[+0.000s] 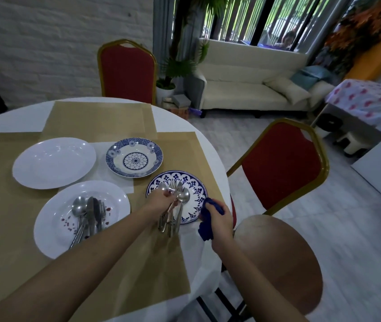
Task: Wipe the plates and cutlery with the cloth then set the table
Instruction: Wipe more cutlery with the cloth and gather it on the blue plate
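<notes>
My left hand (pixel 160 201) grips a bundle of spoons and forks (pixel 176 201) over the near-left part of a blue-patterned plate (pixel 189 182). My right hand (pixel 219 219) holds a crumpled dark blue cloth (pixel 207 225) at that plate's near-right rim. A white plate with red specks (pixel 115 198) at the near left carries a spoon, knives and a fork (pixel 87 214). Farther back lie a plain white plate (pixel 54 162) and a blue-rimmed bowl plate (pixel 134 158).
The round table has a white cover (pixel 178 119) and tan placemats (pixel 99 117). Red chairs stand at the far side (pixel 126 70) and at the right (pixel 282 163). A round wooden stool (pixel 280 261) is close by my right arm.
</notes>
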Tool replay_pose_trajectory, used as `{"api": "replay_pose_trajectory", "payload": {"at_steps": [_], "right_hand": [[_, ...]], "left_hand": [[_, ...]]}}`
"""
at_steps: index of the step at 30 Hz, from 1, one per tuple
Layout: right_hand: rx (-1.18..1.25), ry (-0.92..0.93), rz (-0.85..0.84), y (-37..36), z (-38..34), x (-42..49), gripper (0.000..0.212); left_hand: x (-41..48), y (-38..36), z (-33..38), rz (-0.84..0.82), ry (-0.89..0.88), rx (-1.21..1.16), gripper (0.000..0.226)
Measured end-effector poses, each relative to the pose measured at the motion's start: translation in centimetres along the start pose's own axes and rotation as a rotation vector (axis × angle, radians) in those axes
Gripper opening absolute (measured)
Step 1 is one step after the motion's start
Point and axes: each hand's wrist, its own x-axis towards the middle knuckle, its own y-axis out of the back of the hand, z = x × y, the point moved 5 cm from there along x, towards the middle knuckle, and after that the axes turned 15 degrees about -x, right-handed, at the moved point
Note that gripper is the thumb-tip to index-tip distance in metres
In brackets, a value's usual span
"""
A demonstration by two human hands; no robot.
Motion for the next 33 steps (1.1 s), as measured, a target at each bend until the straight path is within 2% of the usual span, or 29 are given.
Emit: {"api": "replay_pose_trajectory", "payload": {"at_steps": [8, 10, 13, 15, 18, 21, 23, 26, 30, 33], "right_hand": [[0.258, -0.234, -0.162, 0.0, -0.1, -0.1, 0.02], [0.312, -0.252, -0.257, -1.3, -0.6, -0.3, 0.015], [0.263, -0.258, -0.311, -3.3, -1.0, -0.4, 0.014], [0.258, -0.281, -0.378, -5.3, -1.3, -0.9, 0.02], [0.231, -0.337, -0.518, -8.7, -1.6, -1.7, 0.032], [0.102, -0.353, -0.622, -11.9, -1.3, -2.6, 0.037], [0.009, -0.319, -0.668, -13.8, -1.0, -3.0, 0.046], [-0.077, -0.274, -0.654, -15.7, -0.4, -3.4, 0.042], [-0.141, -0.225, -0.695, -17.5, -0.1, -4.2, 0.03], [-0.197, -0.207, -0.707, -18.4, 0.2, -4.4, 0.028]], "left_hand": [[0.3, -0.4, -0.4, -0.046, -0.175, 0.422, 0.016], [0.0, -0.2, -0.2, -0.049, -0.219, 0.431, 0.02], [-0.8, 1.3, 0.0, -0.027, -0.25, 0.37, 0.026], [-1.3, 3.4, -0.5, 0.041, -0.254, 0.356, 0.027], [-2.2, 7.5, -2.2, 0.182, -0.243, 0.364, 0.026], [-3.6, 11.7, -4.2, 0.316, -0.211, 0.379, 0.027], [-4.7, 14.2, -5.5, 0.424, -0.19, 0.408, 0.025], [-6.3, 17.3, -7.4, 0.551, -0.163, 0.499, 0.023], [-6.7, 19.2, -10.0, 0.534, 0.005, 0.601, 0.034], [-6.7, 19.4, -10.3, 0.49, 0.051, 0.6, 0.039]]}}
